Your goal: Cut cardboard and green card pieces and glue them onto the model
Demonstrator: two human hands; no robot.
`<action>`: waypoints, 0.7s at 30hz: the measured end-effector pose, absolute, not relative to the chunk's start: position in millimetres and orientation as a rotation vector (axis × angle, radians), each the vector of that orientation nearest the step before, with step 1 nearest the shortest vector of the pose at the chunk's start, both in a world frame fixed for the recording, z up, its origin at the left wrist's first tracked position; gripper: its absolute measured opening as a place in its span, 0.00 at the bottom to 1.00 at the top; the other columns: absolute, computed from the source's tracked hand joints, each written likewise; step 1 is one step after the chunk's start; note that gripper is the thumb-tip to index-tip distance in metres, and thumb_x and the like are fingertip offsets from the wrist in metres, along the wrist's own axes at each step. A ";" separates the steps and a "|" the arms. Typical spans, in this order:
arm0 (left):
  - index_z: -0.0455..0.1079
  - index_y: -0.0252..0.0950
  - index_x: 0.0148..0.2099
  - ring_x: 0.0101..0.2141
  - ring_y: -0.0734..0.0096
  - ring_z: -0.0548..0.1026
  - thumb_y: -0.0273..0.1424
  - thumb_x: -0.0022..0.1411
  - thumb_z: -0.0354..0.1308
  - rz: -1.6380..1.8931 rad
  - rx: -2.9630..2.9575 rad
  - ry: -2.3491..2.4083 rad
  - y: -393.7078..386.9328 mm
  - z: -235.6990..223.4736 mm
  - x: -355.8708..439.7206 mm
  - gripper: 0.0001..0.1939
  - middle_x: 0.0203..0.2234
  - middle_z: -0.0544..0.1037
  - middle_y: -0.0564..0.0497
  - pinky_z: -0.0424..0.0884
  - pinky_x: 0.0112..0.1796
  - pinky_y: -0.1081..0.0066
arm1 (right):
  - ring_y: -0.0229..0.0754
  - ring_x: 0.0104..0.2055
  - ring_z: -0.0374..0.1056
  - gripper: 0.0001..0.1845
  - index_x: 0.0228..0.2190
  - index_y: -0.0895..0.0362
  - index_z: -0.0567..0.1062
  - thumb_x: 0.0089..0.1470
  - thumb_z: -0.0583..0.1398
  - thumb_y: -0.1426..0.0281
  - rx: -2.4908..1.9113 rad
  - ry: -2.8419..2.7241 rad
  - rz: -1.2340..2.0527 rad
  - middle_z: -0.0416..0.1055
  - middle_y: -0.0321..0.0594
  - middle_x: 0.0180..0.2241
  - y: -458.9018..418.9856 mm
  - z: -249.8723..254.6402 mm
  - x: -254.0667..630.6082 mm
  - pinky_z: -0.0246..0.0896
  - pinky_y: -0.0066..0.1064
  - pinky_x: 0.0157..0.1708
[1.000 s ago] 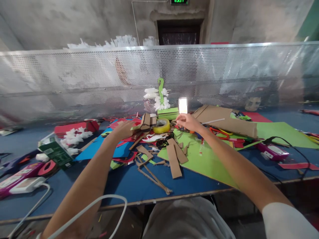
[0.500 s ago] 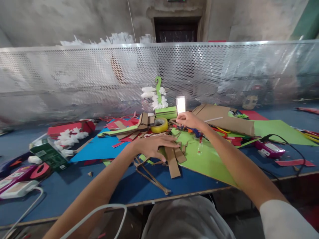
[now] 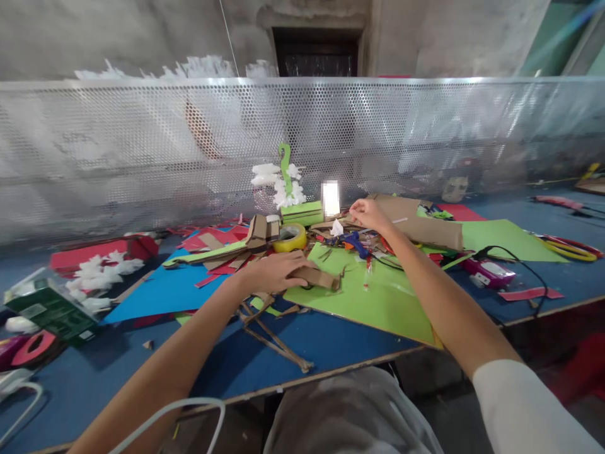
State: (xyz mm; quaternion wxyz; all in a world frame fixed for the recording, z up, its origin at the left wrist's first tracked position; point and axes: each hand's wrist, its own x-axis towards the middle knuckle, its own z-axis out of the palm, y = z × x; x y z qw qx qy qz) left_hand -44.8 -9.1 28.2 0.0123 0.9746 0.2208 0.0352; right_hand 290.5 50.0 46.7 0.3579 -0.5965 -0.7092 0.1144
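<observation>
Plainly, the left grip holds brown cardboard.

A perforated metal screen crossed the far side of the blue table; behind it rose a grey wall with a dark doorway.

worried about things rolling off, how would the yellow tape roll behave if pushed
Probably not roll: the yellow tape roll looks laid flat, so it would likely slide. Its thick ring should stay firm when gripped.
</observation>
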 end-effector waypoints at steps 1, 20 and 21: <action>0.70 0.38 0.60 0.51 0.52 0.77 0.50 0.74 0.47 0.120 3.034 0.778 -8.1 30.4 -48.1 0.26 0.53 0.77 0.41 0.70 0.49 0.64 | 0.38 0.32 0.71 0.08 0.41 0.60 0.74 0.64 0.56 0.70 -1.585 -1.855 0.268 0.80 0.45 0.37 48.3 48.8 293.5 0.61 0.26 0.33; 0.59 0.39 0.72 0.61 0.51 0.71 0.49 0.74 0.47 0.160 3.082 0.889 10.2 18.8 -63.8 0.32 0.65 0.71 0.40 0.66 0.59 0.61 | 0.39 0.24 0.72 0.14 0.42 0.59 0.73 0.55 0.68 0.69 -2.124 -2.452 0.574 0.72 0.35 0.24 20.5 58.6 275.1 0.62 0.26 0.24; 0.59 0.40 0.73 0.60 0.53 0.72 0.48 0.74 0.46 0.149 3.073 0.870 9.4 16.8 -61.3 0.31 0.64 0.72 0.41 0.66 0.59 0.62 | 0.39 0.24 0.72 0.14 0.42 0.59 0.73 0.55 0.68 0.70 -2.122 -2.457 0.559 0.73 0.35 0.25 18.1 61.9 275.1 0.61 0.26 0.23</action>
